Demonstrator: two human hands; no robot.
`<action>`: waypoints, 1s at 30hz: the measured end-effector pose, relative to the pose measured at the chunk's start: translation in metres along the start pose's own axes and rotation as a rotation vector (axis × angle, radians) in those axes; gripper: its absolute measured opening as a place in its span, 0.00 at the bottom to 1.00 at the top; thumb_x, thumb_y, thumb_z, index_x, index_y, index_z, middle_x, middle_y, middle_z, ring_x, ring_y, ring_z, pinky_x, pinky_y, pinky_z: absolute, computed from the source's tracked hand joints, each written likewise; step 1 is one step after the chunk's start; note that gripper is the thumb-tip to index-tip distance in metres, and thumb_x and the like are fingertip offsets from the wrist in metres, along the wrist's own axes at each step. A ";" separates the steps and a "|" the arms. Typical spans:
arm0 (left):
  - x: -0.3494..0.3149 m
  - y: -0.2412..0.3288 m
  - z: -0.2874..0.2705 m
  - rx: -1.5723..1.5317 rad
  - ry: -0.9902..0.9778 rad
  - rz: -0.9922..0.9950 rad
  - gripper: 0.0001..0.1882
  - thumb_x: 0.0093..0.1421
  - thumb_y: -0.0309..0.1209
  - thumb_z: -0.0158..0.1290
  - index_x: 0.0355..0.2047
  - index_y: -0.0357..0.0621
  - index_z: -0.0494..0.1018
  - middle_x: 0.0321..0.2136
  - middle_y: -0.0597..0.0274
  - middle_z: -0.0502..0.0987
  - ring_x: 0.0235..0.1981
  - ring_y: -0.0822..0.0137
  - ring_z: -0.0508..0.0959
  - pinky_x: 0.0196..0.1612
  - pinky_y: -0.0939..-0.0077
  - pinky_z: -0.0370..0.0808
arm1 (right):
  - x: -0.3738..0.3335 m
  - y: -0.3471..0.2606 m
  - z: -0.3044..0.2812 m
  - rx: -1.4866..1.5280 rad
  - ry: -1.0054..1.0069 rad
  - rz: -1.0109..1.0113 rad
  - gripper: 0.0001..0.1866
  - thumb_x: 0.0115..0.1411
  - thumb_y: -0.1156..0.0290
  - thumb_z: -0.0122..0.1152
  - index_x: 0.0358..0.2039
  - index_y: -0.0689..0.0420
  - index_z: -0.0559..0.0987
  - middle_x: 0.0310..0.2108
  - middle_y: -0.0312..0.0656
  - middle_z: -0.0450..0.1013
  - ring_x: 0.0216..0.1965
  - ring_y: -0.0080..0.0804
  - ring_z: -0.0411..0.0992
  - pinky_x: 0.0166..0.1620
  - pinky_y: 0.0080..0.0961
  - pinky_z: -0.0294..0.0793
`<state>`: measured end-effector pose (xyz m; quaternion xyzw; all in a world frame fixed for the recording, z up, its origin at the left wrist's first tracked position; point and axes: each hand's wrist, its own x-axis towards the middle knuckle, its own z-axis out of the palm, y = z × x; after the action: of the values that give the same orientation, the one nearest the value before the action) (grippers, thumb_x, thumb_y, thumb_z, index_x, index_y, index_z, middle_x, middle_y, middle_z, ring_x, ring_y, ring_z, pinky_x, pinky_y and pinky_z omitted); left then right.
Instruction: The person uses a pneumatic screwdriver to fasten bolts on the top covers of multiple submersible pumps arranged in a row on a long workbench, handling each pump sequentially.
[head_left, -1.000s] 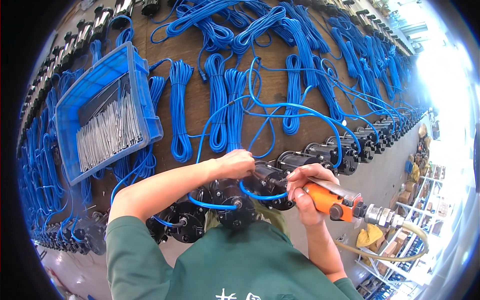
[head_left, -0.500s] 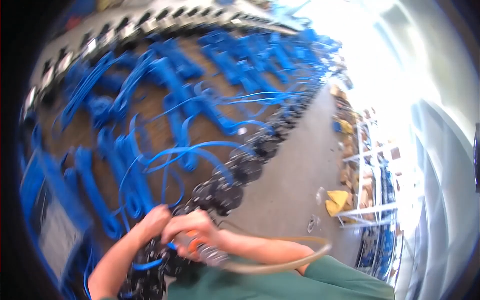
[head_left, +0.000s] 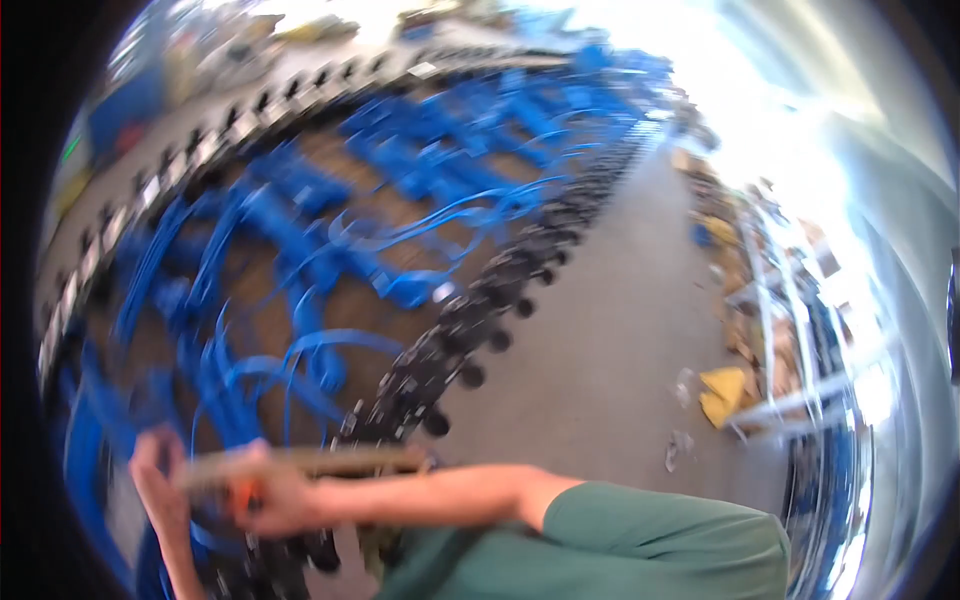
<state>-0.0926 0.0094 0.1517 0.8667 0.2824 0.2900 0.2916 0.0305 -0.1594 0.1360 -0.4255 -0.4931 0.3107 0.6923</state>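
Note:
My right hand (head_left: 283,500) is closed round a hand-held tool with an orange part (head_left: 246,494); its exact kind is blurred. A tan hose (head_left: 345,461) runs above my right forearm, close to the tool. My left hand (head_left: 158,468) is raised just left of the tool, its fingers smeared by motion; whether it touches anything is unclear. Beyond both hands, bundles of flat blue straps or tubing (head_left: 300,235) lie across a brown table (head_left: 262,325). Black rounded fittings (head_left: 440,345) line the table's near right edge, and loose blue loops (head_left: 345,338) curl beside them.
Along the far left edge runs a row of black and white pieces (head_left: 190,165). A blue bin (head_left: 125,118) stands behind it. Right of the table stretches grey floor (head_left: 590,370), with a yellow item (head_left: 722,395) beside a white-framed rack (head_left: 770,330).
Both hands have moved left, the right one carrying the tool, and they have come apart somewhat. The hose has swung from below my right forearm to above it. The view has shifted.

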 end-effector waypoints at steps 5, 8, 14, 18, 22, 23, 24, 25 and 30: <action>-0.152 0.124 0.051 -0.218 0.777 -0.005 0.06 0.64 0.25 0.48 0.31 0.35 0.72 0.26 0.61 0.72 0.30 0.69 0.72 0.35 0.77 0.71 | -0.013 -0.040 -0.085 0.000 -0.020 0.002 0.15 0.56 0.73 0.62 0.44 0.62 0.76 0.38 0.44 0.77 0.31 0.23 0.74 0.33 0.20 0.75; -0.247 0.167 0.147 -0.648 0.683 -0.816 0.08 0.67 0.28 0.48 0.36 0.36 0.74 0.27 0.64 0.73 0.26 0.73 0.71 0.28 0.78 0.68 | -0.046 -0.072 -0.105 0.254 -0.062 -0.029 0.18 0.54 0.78 0.57 0.46 0.66 0.73 0.36 0.50 0.76 0.24 0.25 0.71 0.29 0.21 0.73; -0.239 0.122 0.304 -2.199 1.032 -1.138 0.14 0.70 0.34 0.44 0.45 0.35 0.72 0.31 0.59 0.75 0.29 0.62 0.75 0.33 0.66 0.73 | -0.078 -0.051 -0.107 0.228 -0.225 0.167 0.17 0.53 0.82 0.55 0.45 0.66 0.71 0.35 0.52 0.75 0.22 0.27 0.70 0.29 0.23 0.73; -0.217 0.097 0.351 -2.291 1.358 -0.972 0.08 0.70 0.31 0.45 0.39 0.40 0.71 0.29 0.58 0.75 0.29 0.60 0.75 0.32 0.66 0.74 | -0.081 -0.037 -0.107 0.169 -0.334 0.186 0.18 0.52 0.81 0.56 0.46 0.65 0.72 0.36 0.51 0.75 0.23 0.27 0.71 0.31 0.23 0.74; -0.214 0.095 0.358 -2.343 1.409 -0.921 0.07 0.70 0.27 0.44 0.34 0.41 0.70 0.27 0.58 0.74 0.29 0.59 0.75 0.31 0.67 0.72 | -0.082 -0.035 -0.101 0.178 -0.374 0.166 0.18 0.52 0.80 0.57 0.46 0.66 0.72 0.36 0.52 0.75 0.23 0.26 0.71 0.31 0.25 0.75; -0.215 0.098 0.357 -2.347 1.429 -0.907 0.07 0.69 0.27 0.43 0.34 0.41 0.70 0.27 0.58 0.74 0.29 0.59 0.75 0.31 0.67 0.72 | -0.082 -0.034 -0.100 0.173 -0.380 0.162 0.18 0.52 0.80 0.57 0.46 0.66 0.73 0.36 0.52 0.75 0.23 0.26 0.70 0.31 0.25 0.75; -0.216 0.099 0.357 -2.348 1.441 -0.895 0.07 0.69 0.26 0.43 0.34 0.41 0.70 0.27 0.58 0.74 0.29 0.59 0.75 0.31 0.67 0.72 | -0.081 -0.033 -0.098 0.170 -0.382 0.155 0.18 0.52 0.79 0.57 0.46 0.66 0.73 0.36 0.51 0.74 0.23 0.26 0.70 0.31 0.26 0.75; -0.217 0.097 0.357 -2.341 1.435 -0.872 0.07 0.69 0.26 0.44 0.34 0.41 0.70 0.27 0.57 0.74 0.29 0.59 0.75 0.31 0.68 0.71 | -0.079 -0.030 -0.099 0.151 -0.387 0.143 0.19 0.52 0.79 0.57 0.46 0.66 0.73 0.37 0.51 0.74 0.23 0.25 0.70 0.32 0.26 0.75; -0.223 0.087 0.362 -2.319 1.397 -0.831 0.06 0.68 0.26 0.45 0.33 0.40 0.70 0.27 0.57 0.75 0.28 0.59 0.75 0.31 0.68 0.71 | -0.078 -0.021 -0.095 0.176 -0.391 0.140 0.18 0.52 0.80 0.58 0.45 0.65 0.72 0.36 0.51 0.74 0.23 0.26 0.71 0.31 0.25 0.75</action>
<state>0.0267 -0.3195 -0.1048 -0.3254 0.2025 0.6112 0.6925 0.0958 -0.2618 0.1080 -0.3283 -0.5584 0.4763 0.5946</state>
